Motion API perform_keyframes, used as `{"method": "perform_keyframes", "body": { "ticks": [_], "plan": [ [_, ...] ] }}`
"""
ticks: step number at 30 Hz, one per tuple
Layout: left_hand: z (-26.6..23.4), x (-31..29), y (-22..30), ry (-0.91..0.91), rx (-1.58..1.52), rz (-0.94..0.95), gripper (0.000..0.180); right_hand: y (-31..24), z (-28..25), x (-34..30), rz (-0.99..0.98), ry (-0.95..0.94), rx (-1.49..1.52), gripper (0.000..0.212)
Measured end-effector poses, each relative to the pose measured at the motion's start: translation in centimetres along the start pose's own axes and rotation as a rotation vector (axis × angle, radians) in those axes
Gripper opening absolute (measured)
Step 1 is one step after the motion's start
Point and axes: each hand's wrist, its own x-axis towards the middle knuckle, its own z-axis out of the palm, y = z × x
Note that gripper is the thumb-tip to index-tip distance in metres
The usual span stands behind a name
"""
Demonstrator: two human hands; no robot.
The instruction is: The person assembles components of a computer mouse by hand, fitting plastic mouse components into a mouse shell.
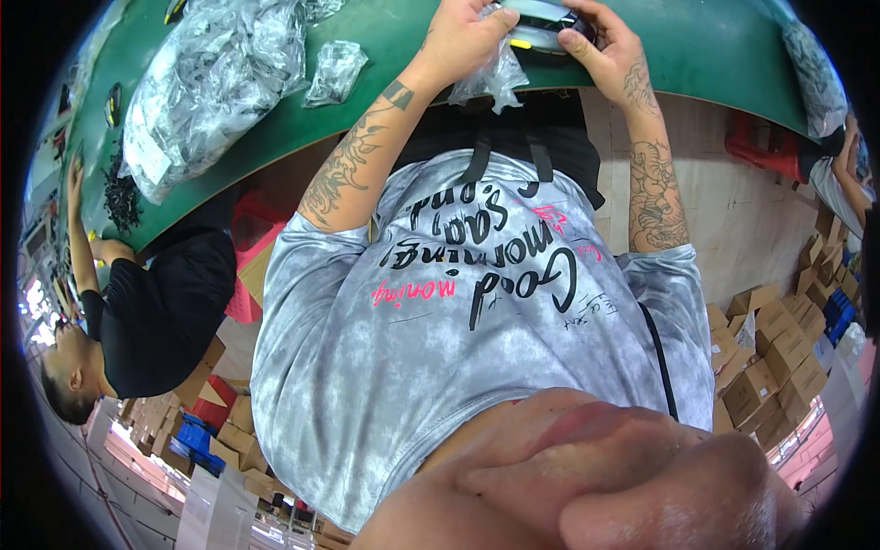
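Black device [543, 26] with a yellow edge, held at the green desk's [697, 55] near rim.
Head view: left hand [463, 41] pinches a clear plastic bag [490, 78] under the device, grip closed on it; right hand [600, 46] clasps the device's other end. More bagged parts [211, 82] lie piled well aside.

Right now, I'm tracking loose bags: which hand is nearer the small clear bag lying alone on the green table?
Left. The left hand is beside the small clear bag, not touching; the right hand is farther, across the black device.
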Motion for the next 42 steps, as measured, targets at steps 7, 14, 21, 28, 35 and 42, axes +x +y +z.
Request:
{"method": "perform_keyframes", "body": {
  "ticks": [7, 14, 21, 28, 35, 42],
  "plan": [
    [0.8, -0.3, 0.6, -0.028, 0.145, 0.062, 0.04, 3.0, -0.1, 1.7, -0.032, -0.016, 0.43, 0.028],
    [1.2, -1.2, 2.6, -0.07, 0.571, 0.292, 0.07, 3.9, 0.0, 3.0, 0.117, -0.034, 0.576, 0.032],
    [2.4, -0.9, 4.1, -0.026, 0.518, 0.16, 0.054, 2.5, -1.3, 1.5, 0.075, -0.074, 0.731, 0.03],
    [2.5, 0.1, 4.7, -0.066, 0.459, 0.155, 0.048, 1.2, 0.0, 0.6, -0.031, 0.122, 0.37, 0.026],
    [1.2, -0.7, 2.8, 0.067, 0.669, 0.227, 0.068, 1.9, 0.7, -0.3, -0.2, 0.171, 0.353, 0.036],
    [-10.9, 9.2, 14.9, 0.614, 1.079, 0.227, 0.061, 3.1, 1.9, -0.7, -0.238, 0.331, 0.247, 0.028]
  ]
}}
